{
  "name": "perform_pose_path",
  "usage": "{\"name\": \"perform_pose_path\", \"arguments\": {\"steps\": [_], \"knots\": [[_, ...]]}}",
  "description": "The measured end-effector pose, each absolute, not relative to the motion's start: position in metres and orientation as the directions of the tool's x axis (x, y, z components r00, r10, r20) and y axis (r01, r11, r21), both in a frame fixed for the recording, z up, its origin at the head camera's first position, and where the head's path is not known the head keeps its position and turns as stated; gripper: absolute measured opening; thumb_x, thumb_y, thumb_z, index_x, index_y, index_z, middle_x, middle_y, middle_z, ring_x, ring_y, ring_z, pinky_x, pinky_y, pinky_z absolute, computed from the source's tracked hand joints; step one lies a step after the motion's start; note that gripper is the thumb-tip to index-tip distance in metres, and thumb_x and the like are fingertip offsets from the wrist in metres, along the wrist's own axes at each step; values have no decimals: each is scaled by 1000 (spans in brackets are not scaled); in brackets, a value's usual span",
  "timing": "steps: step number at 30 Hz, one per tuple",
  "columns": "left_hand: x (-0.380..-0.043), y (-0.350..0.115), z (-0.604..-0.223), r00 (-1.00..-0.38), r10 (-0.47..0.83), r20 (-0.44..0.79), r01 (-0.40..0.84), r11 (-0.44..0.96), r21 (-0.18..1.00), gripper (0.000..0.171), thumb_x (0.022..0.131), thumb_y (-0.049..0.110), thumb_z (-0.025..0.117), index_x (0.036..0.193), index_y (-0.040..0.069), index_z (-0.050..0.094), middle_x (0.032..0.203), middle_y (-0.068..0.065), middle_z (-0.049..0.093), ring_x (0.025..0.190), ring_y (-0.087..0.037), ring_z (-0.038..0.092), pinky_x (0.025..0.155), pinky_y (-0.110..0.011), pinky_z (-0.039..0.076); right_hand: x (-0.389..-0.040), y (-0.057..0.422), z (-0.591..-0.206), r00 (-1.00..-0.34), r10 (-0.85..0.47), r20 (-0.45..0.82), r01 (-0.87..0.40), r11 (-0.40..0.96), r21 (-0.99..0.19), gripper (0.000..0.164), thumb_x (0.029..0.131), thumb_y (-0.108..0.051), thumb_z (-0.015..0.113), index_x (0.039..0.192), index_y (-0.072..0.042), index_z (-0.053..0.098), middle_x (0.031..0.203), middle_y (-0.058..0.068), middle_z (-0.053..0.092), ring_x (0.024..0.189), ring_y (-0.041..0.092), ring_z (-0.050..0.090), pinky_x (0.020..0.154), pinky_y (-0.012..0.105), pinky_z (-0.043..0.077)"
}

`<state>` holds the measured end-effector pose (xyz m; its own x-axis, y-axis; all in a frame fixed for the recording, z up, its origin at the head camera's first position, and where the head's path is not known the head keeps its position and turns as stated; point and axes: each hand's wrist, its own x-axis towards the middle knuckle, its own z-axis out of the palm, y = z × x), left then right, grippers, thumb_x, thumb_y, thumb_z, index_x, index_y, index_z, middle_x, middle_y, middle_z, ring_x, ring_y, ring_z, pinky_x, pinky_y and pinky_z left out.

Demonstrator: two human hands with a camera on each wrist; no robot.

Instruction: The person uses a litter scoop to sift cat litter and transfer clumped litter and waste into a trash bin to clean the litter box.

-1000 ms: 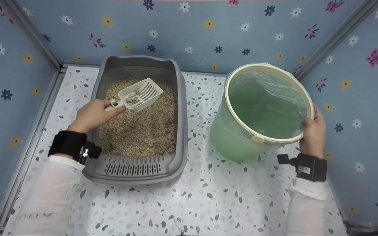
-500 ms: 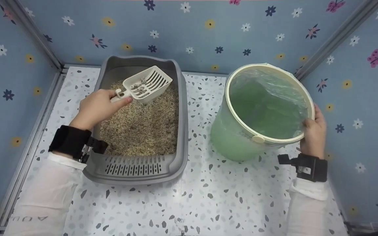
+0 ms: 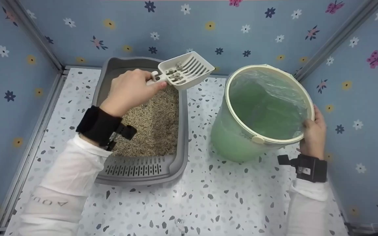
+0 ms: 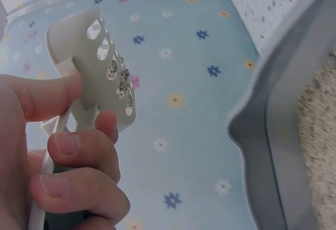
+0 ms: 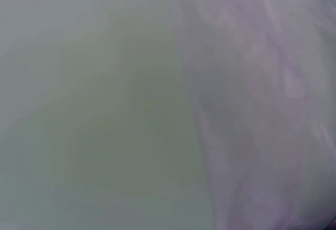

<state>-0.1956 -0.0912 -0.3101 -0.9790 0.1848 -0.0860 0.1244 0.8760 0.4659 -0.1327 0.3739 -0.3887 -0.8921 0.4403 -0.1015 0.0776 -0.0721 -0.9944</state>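
Note:
My left hand [image 3: 133, 90] grips the handle of a white slotted litter scoop [image 3: 192, 73], its fingers curled round it in the left wrist view. Several small greyish clumps [image 3: 175, 73] lie in the scoop, which is held over the right back rim of a grey litter box [image 3: 183, 131]. Tan granular litter [image 3: 143, 127] covers the floor of that box. With my right hand [image 3: 314, 132] I hold the cream rim of a green trash bin [image 3: 235, 141], tilted toward me. Clear plastic lines the bin. Only blurred green wall and plastic fill the right wrist view.
Blue flowered panels [image 3: 202, 36] enclose the back and both sides, with metal rails [image 3: 31, 36] at the corners. Box and bin stand on a white speckled floor [image 3: 202, 203], a strip of it between them.
My left hand has lifted the scoop with its clumps up and to the right, from over the litter to past the box's right edge. The right hand and bin have stayed in place.

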Motion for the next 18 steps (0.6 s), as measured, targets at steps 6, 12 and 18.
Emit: {"name": "perform_pose_path", "arguments": {"steps": [6,12,18], "knots": [[-194,-50,-305,-967,239,-86,171,862,476,41,93,53,48,102,17,65,73,2,53,61,-16,46,57,-30,34,-132,373,-388,-890,442,-112,79,-93,-993,68,90,10,23,151,-16,14,158,1,14,143,19,20,111,29,27],[-188,-8,-314,-944,329,-23,292,865,408,37,94,49,48,105,17,64,69,4,55,55,-12,47,52,-27,35,-132,373,-388,-890,442,-115,83,-91,-992,67,90,9,23,151,-16,14,158,1,14,143,19,20,111,29,27],[-185,26,-328,-884,409,228,455,865,214,32,93,47,50,96,17,63,65,4,57,54,-14,52,47,-31,41,-132,373,-389,-888,450,-97,80,-57,-995,68,88,10,21,151,-15,14,157,4,15,143,20,21,111,30,28]]}}
